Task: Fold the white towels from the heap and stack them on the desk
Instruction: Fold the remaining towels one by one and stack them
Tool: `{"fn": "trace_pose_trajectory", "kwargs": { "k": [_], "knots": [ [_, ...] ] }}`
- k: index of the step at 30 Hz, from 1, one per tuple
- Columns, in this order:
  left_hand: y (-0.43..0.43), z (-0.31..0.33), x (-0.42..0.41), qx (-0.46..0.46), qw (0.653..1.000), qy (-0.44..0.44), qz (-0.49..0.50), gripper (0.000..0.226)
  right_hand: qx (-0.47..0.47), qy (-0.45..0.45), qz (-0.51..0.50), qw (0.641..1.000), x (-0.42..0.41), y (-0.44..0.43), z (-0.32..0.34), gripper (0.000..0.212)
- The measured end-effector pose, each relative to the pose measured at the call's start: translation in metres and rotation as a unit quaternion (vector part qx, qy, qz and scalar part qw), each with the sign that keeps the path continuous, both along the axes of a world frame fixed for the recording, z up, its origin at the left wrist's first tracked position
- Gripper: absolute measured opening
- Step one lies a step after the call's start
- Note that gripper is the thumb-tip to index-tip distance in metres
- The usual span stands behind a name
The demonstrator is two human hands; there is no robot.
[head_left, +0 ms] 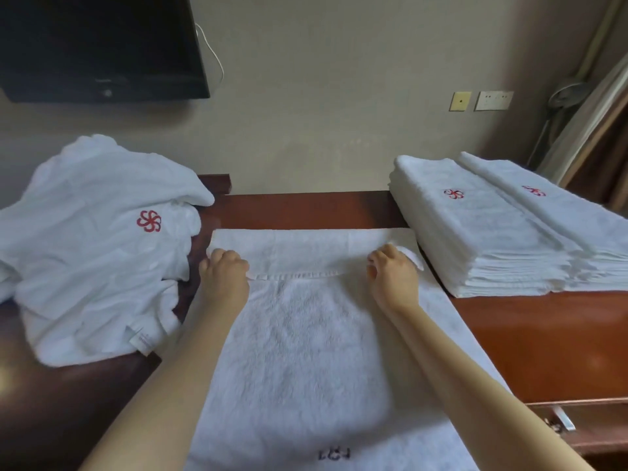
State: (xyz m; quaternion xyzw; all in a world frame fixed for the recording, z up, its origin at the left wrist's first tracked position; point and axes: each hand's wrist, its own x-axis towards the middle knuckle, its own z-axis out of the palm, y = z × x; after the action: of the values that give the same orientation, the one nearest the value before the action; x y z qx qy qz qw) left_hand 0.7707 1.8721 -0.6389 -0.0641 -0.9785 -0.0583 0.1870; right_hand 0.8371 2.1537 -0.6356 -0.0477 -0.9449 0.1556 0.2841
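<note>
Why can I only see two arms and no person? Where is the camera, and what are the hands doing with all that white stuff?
There is no machine here, just a person. The one picture comes from a camera worn on the person's head, looking forward and down, so you see only their arms. The left hand and the right hand each grip the far end of a white towel spread on the brown desk. That end is turned back towards the person, so a fold is being made. On the left lies a heap of crumpled white towels with a red flower mark. On the right sits a neat stack of folded towels. A dark screen hangs on the wall.
</note>
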Motion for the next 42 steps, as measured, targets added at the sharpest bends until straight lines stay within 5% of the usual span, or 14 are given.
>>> {"fn": "trace_pose_trajectory", "kwargs": {
  "k": [6, 12, 19, 24, 27, 31, 34, 38, 42],
  "knots": [
    [0.001, -0.009, 0.012, 0.097, 0.995, 0.009, 0.024, 0.030, -0.024, -0.065, -0.052, 0.996, 0.004, 0.002, -0.007, 0.022],
    [0.008, 0.012, 0.017, 0.102, 0.991, 0.088, 0.013, 0.034, -0.041, 0.009, -0.044, 0.998, 0.005, 0.009, 0.006, 0.019],
    [0.011, 0.027, 0.036, 0.109, 0.993, 0.046, -0.019, 0.036, -0.009, 0.085, -0.026, 0.996, 0.028, 0.012, 0.015, 0.012],
    [0.009, 0.009, 0.064, 0.003, 1.000, -0.017, -0.024, 0.014, 0.047, -0.083, -0.071, 0.993, 0.045, 0.016, -0.008, 0.023],
    [0.009, 0.007, 0.070, -0.075, 0.997, -0.033, 0.003, 0.014, 0.080, -0.078, -0.095, 0.989, 0.050, 0.014, -0.005, 0.023],
    [0.024, 0.014, 0.067, -0.036, 0.998, -0.022, 0.040, 0.013, 0.108, -0.060, -0.098, 0.987, 0.056, 0.009, 0.000, 0.022],
    [0.050, 0.016, 0.068, 0.001, 1.000, -0.001, -0.022, 0.023, 0.080, -0.045, -0.061, 0.994, 0.057, 0.004, 0.002, 0.026],
    [0.072, -0.002, 0.069, -0.001, 0.985, -0.146, -0.089, 0.050, 0.064, -0.130, 0.001, 0.989, 0.057, 0.008, -0.008, 0.037],
    [0.069, -0.011, 0.066, -0.025, 0.980, -0.181, -0.074, 0.058, 0.059, -0.156, 0.024, 0.986, 0.058, 0.016, -0.015, 0.041]
  ]
}}
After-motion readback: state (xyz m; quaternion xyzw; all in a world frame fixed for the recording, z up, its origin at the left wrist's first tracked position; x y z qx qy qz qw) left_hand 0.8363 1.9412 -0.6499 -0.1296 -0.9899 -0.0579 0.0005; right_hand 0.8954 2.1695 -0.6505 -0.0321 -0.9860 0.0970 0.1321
